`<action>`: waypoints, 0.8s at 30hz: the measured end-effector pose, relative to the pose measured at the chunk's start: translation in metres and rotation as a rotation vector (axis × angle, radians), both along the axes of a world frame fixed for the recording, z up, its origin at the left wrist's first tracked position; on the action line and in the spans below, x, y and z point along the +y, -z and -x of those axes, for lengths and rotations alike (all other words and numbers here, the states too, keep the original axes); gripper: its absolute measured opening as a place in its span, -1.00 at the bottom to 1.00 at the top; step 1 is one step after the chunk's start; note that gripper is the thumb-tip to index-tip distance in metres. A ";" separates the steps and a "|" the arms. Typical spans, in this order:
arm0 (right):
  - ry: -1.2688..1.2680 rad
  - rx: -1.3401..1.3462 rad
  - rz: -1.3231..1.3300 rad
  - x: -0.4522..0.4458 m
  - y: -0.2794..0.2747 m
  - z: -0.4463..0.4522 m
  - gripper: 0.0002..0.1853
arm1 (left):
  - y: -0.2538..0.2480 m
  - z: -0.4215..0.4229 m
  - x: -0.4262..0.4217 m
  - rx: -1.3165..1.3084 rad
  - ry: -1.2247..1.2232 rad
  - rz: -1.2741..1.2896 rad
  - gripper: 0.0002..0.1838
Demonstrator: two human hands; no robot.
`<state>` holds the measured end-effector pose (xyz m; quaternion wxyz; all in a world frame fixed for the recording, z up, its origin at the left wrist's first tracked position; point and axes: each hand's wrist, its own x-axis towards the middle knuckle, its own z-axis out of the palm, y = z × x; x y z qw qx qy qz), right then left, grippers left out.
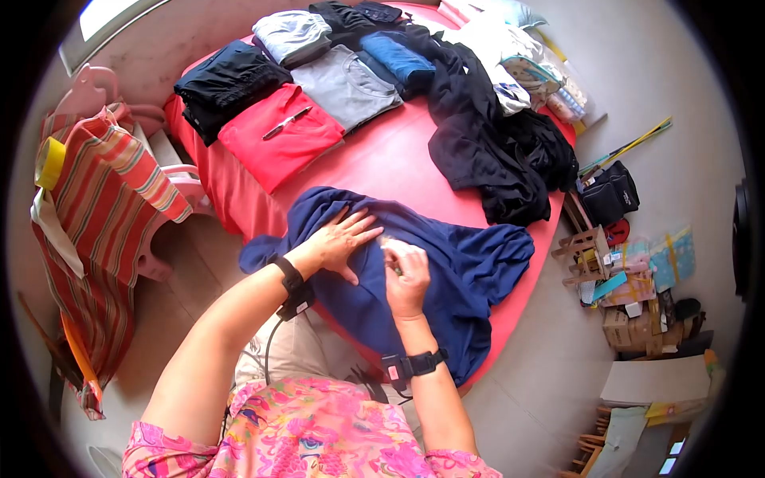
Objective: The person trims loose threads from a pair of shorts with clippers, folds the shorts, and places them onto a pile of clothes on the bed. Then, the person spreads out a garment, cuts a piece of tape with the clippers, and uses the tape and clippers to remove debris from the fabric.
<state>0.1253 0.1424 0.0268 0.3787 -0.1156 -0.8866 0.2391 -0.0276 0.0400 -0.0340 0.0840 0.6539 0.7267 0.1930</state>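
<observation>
A: Hands?
B: Both on the navy cloth (466,275), centre of frame. Left hand (341,241) open, fingers spread, palm side down on the fabric. Right hand (406,275) just beside it, fingers curled closed; cannot tell whether they pinch cloth or some small item.
A: Lie of the cloth?
B: Rumpled, unfolded, across the near edge of the red-covered surface (382,163). One end bunched toward right of centre, lower part hanging toward bottom centre.
A: Nearest things?
B: Above left of it, a folded red garment (259,151), a pen (287,122) lying aslant on top. Grey shirt (343,84), folded, against its upper right; folded black garment (231,76) at its upper left. Folded blue garment (402,62) at top centre.
A: Right of those?
B: Loose black clothes (470,135), heaped, running down toward the surface's right edge.
A: Frame edges?
B: Left: striped cloth (100,211) draped over pink plastic seating. Right: black bag (610,193) on the floor side, near a stack of boxes and packets.
</observation>
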 end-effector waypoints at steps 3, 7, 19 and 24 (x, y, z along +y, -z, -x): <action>-0.118 -0.339 -0.034 0.012 0.053 -0.007 -0.77 | 0.002 0.002 0.000 -0.008 -0.001 0.008 0.34; -0.092 -0.457 0.566 0.033 0.053 0.000 -0.92 | 0.004 0.001 -0.002 -0.037 0.006 0.006 0.35; -0.137 -0.379 -0.095 -0.002 0.048 -0.035 -0.76 | -0.007 0.006 0.003 -0.062 0.028 0.056 0.34; 0.025 -0.212 0.644 0.022 0.014 -0.029 -0.91 | -0.004 0.006 0.000 -0.112 0.043 0.043 0.34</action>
